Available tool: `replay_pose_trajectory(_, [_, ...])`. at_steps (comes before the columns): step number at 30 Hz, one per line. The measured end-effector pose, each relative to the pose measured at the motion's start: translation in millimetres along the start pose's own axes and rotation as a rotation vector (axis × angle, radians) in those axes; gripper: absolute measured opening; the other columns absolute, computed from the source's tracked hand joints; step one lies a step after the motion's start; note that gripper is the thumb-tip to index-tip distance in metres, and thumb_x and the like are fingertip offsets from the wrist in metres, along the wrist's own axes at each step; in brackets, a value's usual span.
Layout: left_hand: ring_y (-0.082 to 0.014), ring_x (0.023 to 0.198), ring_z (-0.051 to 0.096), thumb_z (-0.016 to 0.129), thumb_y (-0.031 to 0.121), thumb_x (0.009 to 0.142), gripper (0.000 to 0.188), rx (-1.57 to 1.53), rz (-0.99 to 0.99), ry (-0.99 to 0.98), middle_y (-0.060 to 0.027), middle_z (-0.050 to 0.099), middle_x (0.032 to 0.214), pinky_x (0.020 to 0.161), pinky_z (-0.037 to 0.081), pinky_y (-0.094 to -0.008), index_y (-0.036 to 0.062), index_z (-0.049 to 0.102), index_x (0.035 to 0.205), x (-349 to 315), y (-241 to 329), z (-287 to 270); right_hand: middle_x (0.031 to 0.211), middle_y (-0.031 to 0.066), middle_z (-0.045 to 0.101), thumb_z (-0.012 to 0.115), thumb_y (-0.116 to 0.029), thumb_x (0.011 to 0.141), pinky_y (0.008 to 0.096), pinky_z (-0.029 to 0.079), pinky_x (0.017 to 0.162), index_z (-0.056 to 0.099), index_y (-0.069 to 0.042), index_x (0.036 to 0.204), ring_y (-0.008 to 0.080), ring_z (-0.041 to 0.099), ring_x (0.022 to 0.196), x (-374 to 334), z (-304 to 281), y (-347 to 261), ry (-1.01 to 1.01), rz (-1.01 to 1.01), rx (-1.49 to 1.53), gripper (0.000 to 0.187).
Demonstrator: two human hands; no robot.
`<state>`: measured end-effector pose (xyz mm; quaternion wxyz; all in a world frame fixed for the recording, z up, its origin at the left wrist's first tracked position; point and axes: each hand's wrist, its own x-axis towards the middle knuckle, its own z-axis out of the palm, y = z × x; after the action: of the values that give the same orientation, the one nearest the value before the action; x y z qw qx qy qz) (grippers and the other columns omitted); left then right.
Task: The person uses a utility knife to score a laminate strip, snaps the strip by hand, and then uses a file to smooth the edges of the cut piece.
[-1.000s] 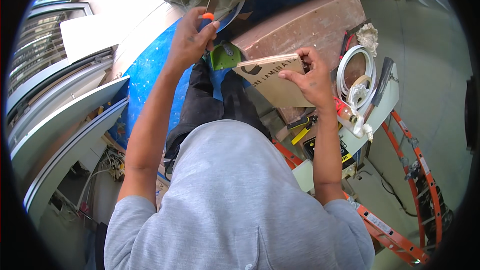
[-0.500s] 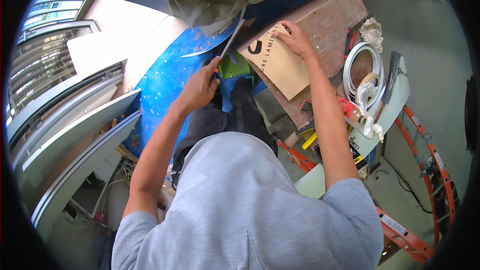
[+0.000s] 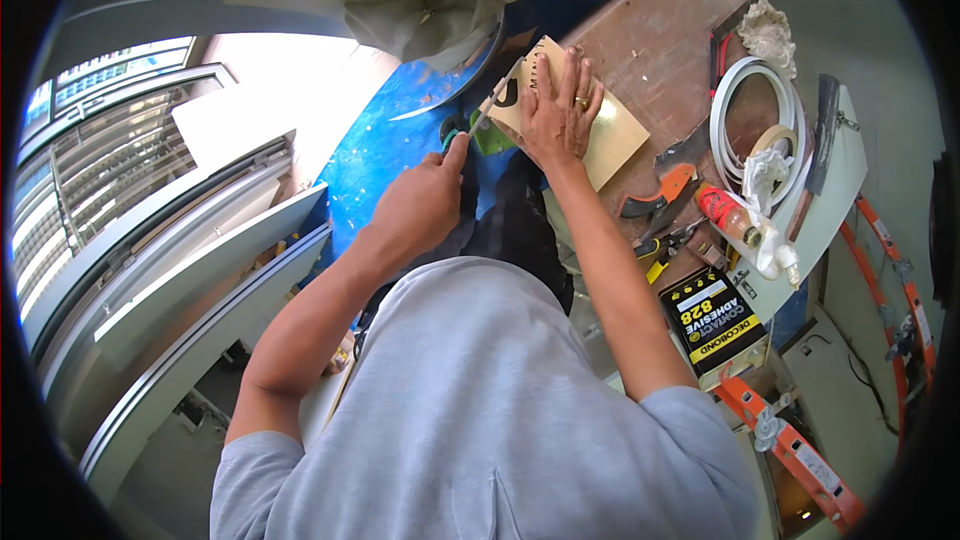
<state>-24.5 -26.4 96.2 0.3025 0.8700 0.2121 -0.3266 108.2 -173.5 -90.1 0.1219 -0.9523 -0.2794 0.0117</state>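
Note:
My right hand [image 3: 556, 118] lies flat on a tan laminate sheet [image 3: 617, 143], fingers stretched out and pointing away from me. Dark print shows on the sheet beside the fingers. The sheet rests at the left edge of a brown worktop [image 3: 665, 25]. In my closed left hand [image 3: 424, 196] is a long, narrow grey flat file [image 3: 498, 90], slanting up and right. Its far end meets the sheet's left edge. Most of its handle is hidden in the fist, with a bit of teal at the top. A green object [image 3: 490, 137] sits below the file.
Right of the sheet are an orange-handled saw [image 3: 673, 185], a red-labelled bottle [image 3: 724, 208], coiled white edging [image 3: 722, 135] and a black-and-yellow tin [image 3: 708, 318]. An orange ladder [image 3: 805, 455] stands lower right. Panels [image 3: 215, 275] lean at left. Blue sheeting [image 3: 350, 155] covers the floor.
My right hand has gone from gripping the sheet's far edge to lying flat on it. The sheet sits closer to the file, which now touches its edge. The view has shifted.

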Motion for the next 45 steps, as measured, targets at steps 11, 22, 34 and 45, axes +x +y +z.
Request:
replay_pose_trajectory(11, [-0.0527, 0.103, 0.066, 0.057, 0.002, 0.086, 0.061, 0.095, 0.021, -0.147, -0.0366, 0.067, 0.11, 0.088, 0.052, -0.0572, -0.0091, 0.044, 0.144, 88, 14, -7, 0.17, 0.0163, 0.026, 0.048, -0.042, 0.103, 0.0653, 0.015, 0.122, 0.047, -0.027, 0.157, 0.0416, 0.023, 0.156, 0, -3, 0, -0.028, 0.014, -0.007, 0.056])
replay_pose_trajectory(22, [-0.0486, 0.102, 0.066, 0.051, 0.008, 0.098, 0.051, 0.023, 0.018, -0.063, -0.0302, 0.07, 0.107, 0.088, 0.05, -0.0568, 0.0025, 0.042, 0.148, 27, 14, -31, 0.169, 0.0173, 0.026, 0.047, -0.043, 0.103, 0.0652, 0.015, 0.122, 0.047, -0.024, 0.157, 0.0416, 0.022, 0.156, -1, -1, 1, -0.015, 0.011, -0.035, 0.057])
replay_pose_trajectory(34, [-0.051, 0.098, 0.069, 0.05, -0.001, 0.086, 0.047, -0.05, -0.05, -0.226, -0.0348, 0.069, 0.1, 0.085, 0.054, -0.0552, -0.008, 0.052, 0.133, 93, -14, -28, 0.168, 0.0198, 0.029, 0.051, -0.042, 0.101, 0.0662, 0.016, 0.121, 0.048, -0.022, 0.156, 0.0437, 0.026, 0.155, 6, -4, 2, 0.023, -0.021, -0.039, 0.059])
replay_pose_trajectory(45, [-0.0436, 0.073, 0.071, 0.048, 0.002, 0.092, 0.047, -0.099, -0.063, -0.228, -0.0296, 0.069, 0.085, 0.06, 0.054, -0.0508, -0.0039, 0.046, 0.139, 93, -16, -7, 0.168, 0.0194, 0.028, 0.052, -0.041, 0.1, 0.0652, 0.015, 0.122, 0.047, -0.024, 0.157, 0.0426, 0.025, 0.155, 4, -5, -4, 0.0, -0.013, -0.049, 0.059])
